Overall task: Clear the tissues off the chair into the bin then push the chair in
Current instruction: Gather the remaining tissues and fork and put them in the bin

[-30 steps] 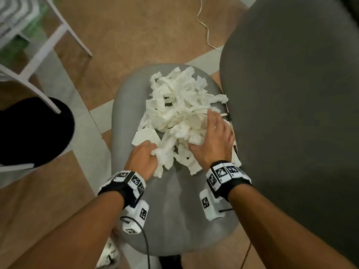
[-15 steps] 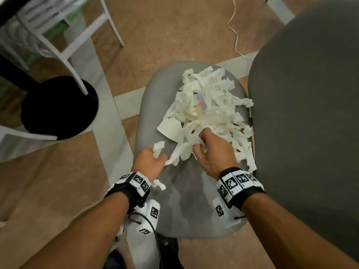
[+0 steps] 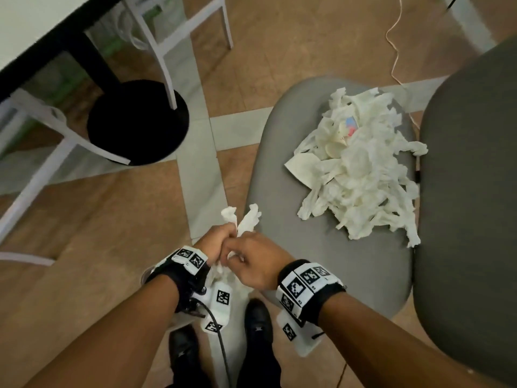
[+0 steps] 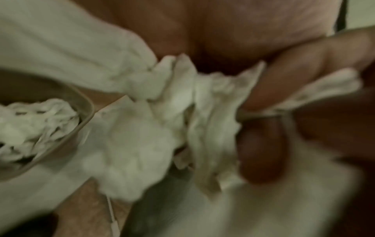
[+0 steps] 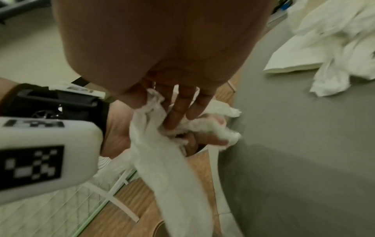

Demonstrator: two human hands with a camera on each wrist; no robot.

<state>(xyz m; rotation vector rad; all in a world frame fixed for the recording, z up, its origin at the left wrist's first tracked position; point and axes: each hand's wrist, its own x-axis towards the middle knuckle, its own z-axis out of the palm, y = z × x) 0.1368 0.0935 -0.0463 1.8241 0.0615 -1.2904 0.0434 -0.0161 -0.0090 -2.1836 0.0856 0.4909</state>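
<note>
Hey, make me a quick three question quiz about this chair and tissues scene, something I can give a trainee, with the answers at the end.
1. True or false: the chair seat is already free of tissues.
2. What do the left hand and right hand hold?
A. a cable
B. a wad of tissue
C. nothing
3. Fill in: the wad is held off the seat's ____ edge, as seen in the head view.

Key
1. False: a tissue pile lies on the seat.
2. B: both hands grip the same wad.
3. Left, above the floor. A bin rim with tissues inside shows in the left wrist view.
</note>
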